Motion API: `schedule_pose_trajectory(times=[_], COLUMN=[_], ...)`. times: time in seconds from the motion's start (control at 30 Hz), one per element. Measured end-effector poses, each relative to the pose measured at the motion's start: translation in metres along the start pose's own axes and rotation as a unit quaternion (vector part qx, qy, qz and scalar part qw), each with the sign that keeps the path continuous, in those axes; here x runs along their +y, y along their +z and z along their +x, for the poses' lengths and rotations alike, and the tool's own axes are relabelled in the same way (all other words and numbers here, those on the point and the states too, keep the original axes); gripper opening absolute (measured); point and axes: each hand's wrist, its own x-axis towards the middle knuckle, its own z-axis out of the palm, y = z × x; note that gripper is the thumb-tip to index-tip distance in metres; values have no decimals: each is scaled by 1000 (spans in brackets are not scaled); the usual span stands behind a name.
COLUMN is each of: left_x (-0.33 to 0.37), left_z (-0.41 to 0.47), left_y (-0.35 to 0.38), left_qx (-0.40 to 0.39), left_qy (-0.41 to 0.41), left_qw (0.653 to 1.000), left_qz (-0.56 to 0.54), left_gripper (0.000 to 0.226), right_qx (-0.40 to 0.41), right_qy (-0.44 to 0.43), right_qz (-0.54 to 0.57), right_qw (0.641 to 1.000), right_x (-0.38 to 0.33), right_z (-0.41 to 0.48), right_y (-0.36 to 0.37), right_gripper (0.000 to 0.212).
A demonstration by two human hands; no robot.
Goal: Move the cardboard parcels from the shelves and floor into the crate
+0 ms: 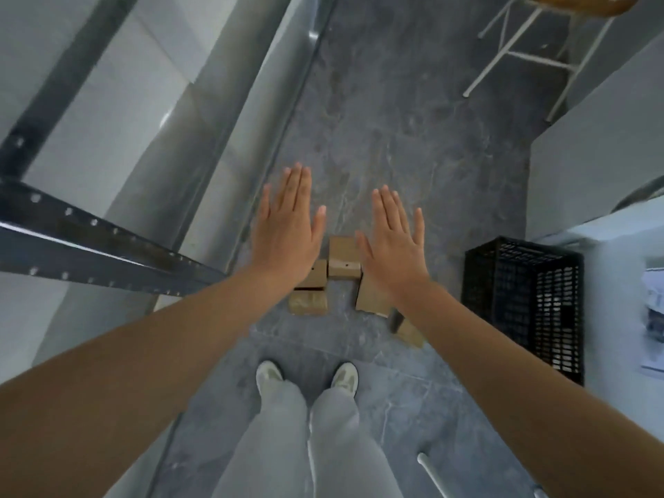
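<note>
Narrow aisle with a dark stone-look floor, as I see it from above.
To my left a steel shelving frame with punched holes cuts across the view. Behind it are pale glossy panels that catch soft, even light. A metal strip edges the grey marbled floor. Far off on the right stands a stool with thin white legs and a wooden seat (I see only its rim). A plain white wall closes the right side.
</note>
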Motion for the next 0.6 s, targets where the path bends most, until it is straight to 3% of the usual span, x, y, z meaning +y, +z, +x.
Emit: schedule_pose_trajectory(times=[0.17, 0.37, 0.47, 0.6], left_x=[-65, -155, -196, -233], left_z=[10, -25, -52, -70], left_y=[139, 307, 381, 467], left_qx=[-49, -101, -146, -239], left_qy=[-64, -209, -298, -405], left_qw=[997, 971, 935, 858], left_qz=[-5, -48, -127, -208], left_gripper=[59, 53, 49, 30], right_qx=[-77, -172, -222, -275], right_qy=[28, 86, 139, 261], right_qz=[5, 32, 119, 303], right_qw=[997, 981, 958, 874], right_x=[25, 49, 53, 45], right_z=[28, 50, 62, 80], right_y=[148, 331, 414, 499], right_gripper=[64, 64, 62, 56])
